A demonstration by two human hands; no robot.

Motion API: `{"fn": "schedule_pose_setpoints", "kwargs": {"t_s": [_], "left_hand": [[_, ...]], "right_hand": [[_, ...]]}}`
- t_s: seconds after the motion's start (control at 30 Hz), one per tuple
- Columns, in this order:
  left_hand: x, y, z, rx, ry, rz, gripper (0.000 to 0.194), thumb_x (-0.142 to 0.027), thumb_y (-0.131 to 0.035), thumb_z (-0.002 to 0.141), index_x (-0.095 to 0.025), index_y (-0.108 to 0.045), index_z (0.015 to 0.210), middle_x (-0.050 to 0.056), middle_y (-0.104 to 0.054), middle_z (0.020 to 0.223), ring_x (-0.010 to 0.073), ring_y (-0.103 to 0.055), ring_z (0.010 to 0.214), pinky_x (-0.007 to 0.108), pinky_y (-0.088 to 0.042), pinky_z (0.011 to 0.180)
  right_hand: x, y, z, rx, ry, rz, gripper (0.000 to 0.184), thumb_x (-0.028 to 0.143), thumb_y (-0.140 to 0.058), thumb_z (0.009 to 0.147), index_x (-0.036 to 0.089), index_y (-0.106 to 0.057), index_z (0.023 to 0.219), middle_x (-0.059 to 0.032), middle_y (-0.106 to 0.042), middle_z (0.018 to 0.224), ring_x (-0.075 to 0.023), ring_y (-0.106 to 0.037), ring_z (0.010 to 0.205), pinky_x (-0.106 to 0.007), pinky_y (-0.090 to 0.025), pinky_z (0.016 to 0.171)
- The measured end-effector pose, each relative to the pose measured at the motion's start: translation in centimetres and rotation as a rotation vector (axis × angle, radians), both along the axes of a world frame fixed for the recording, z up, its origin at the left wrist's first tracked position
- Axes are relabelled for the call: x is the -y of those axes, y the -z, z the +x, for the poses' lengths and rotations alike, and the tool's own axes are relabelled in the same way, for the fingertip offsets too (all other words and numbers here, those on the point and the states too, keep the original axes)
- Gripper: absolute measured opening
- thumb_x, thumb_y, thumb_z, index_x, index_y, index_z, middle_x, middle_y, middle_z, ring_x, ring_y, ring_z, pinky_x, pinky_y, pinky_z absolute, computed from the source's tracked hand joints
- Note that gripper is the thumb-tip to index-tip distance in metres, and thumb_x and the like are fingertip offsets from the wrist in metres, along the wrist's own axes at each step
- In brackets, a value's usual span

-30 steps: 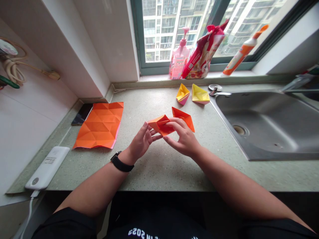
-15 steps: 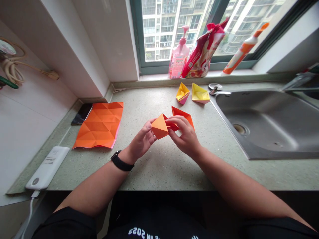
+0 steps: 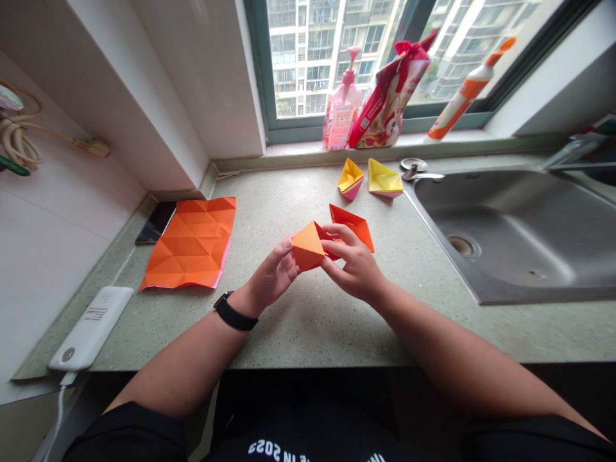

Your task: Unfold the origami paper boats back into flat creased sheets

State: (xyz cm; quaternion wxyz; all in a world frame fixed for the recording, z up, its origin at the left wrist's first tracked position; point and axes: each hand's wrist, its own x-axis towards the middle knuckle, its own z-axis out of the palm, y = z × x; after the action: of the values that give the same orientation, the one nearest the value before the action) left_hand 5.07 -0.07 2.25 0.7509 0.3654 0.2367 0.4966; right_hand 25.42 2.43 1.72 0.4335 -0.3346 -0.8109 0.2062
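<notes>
Both hands hold one folded orange paper shape (image 3: pixel 308 246) just above the speckled countertop (image 3: pixel 298 321). My left hand (image 3: pixel 272 277), with a black watch on its wrist, pinches the shape's left side. My right hand (image 3: pixel 355 266) grips its right side with curled fingers. Right behind my right hand lies a second folded orange paper piece (image 3: pixel 353 222). A creased flat orange sheet (image 3: pixel 192 244) lies on the counter to the left.
Two yellow folded paper boats (image 3: pixel 351 176) (image 3: pixel 384 179) sit near the window sill. A steel sink (image 3: pixel 510 237) fills the right. A pink pump bottle (image 3: pixel 341 112), a red pouch (image 3: pixel 387 96) and an orange bottle (image 3: pixel 462 96) stand on the sill. A phone (image 3: pixel 154 221) and white power bank (image 3: pixel 89 327) lie left.
The orange shape was turned in my hands: a second ago its open side showed, now a closed pointed face looks toward me. The hands stay in the same place.
</notes>
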Motion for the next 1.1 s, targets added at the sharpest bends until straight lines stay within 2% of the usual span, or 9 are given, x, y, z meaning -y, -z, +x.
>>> {"fn": "schedule_pose_setpoints", "kwargs": {"t_s": [0.1, 0.23, 0.4, 0.67, 0.9, 1.1], "left_hand": [[0.0, 0.1, 0.0, 0.016, 0.003, -0.002, 0.058, -0.053, -0.070, 0.097, -0.017, -0.066, 0.143, 0.013, -0.071, 0.145, 0.0348, -0.058, 0.146, 0.046, -0.046, 0.120], [0.0, 0.0, -0.1, 0.050, 0.002, -0.008, 0.055, -0.053, -0.070, 0.097, -0.017, -0.067, 0.140, 0.013, -0.074, 0.140, 0.0361, -0.058, 0.146, 0.049, -0.044, 0.123], [0.0, -0.7, -0.2, 0.100, -0.004, -0.034, 0.059, -0.055, -0.070, 0.095, -0.014, -0.069, 0.138, 0.015, -0.074, 0.140, 0.0368, -0.058, 0.146, 0.049, -0.044, 0.124], [0.3, -0.9, -0.4, 0.116, 0.006, -0.032, 0.060, -0.058, -0.070, 0.094, -0.016, -0.070, 0.136, 0.015, -0.074, 0.138, 0.0388, -0.058, 0.146, 0.053, -0.048, 0.123], [0.3, -1.2, 0.0, 0.063, -0.104, -0.036, 0.048, -0.053, -0.073, 0.095, -0.018, -0.075, 0.127, 0.012, -0.077, 0.133, 0.0377, -0.064, 0.140, 0.053, -0.052, 0.120], [-0.2, -0.9, 0.0, 0.003, -0.201, -0.083, 0.041, -0.051, -0.076, 0.094, -0.020, -0.077, 0.121, 0.011, -0.078, 0.133, 0.0357, -0.067, 0.135, 0.053, -0.059, 0.109]], "right_hand": [[0.0, -0.1, -0.1, -0.036, 0.004, -0.012, 0.025, 0.038, -0.062, 0.104, 0.028, -0.078, 0.121, -0.0109, -0.067, 0.132, -0.0279, -0.068, 0.119, -0.050, -0.063, 0.100], [0.1, -0.7, 0.0, -0.088, 0.041, -0.006, 0.022, 0.041, -0.059, 0.107, 0.027, -0.075, 0.111, -0.0092, -0.072, 0.124, -0.0278, -0.069, 0.120, -0.047, -0.061, 0.100], [0.2, -1.0, 0.0, -0.089, 0.077, 0.026, 0.021, 0.047, -0.068, 0.102, 0.027, -0.071, 0.098, -0.0086, -0.072, 0.118, -0.0287, -0.070, 0.118, -0.047, -0.061, 0.099], [0.6, -1.3, 0.0, -0.110, 0.071, 0.114, 0.017, 0.044, -0.070, 0.101, 0.027, -0.069, 0.097, -0.0084, -0.070, 0.120, -0.0267, -0.070, 0.115, -0.046, -0.061, 0.099], [0.4, -1.4, 0.0, -0.097, 0.074, 0.088, 0.021, 0.047, -0.067, 0.102, 0.027, -0.068, 0.099, -0.0094, -0.071, 0.122, -0.0261, -0.070, 0.116, -0.048, -0.061, 0.101], [0.2, -0.8, -0.1, -0.089, 0.100, 0.061, 0.019, 0.045, -0.068, 0.102, 0.026, -0.070, 0.101, -0.0093, -0.072, 0.119, -0.0250, -0.069, 0.116, -0.046, -0.060, 0.102]]}}
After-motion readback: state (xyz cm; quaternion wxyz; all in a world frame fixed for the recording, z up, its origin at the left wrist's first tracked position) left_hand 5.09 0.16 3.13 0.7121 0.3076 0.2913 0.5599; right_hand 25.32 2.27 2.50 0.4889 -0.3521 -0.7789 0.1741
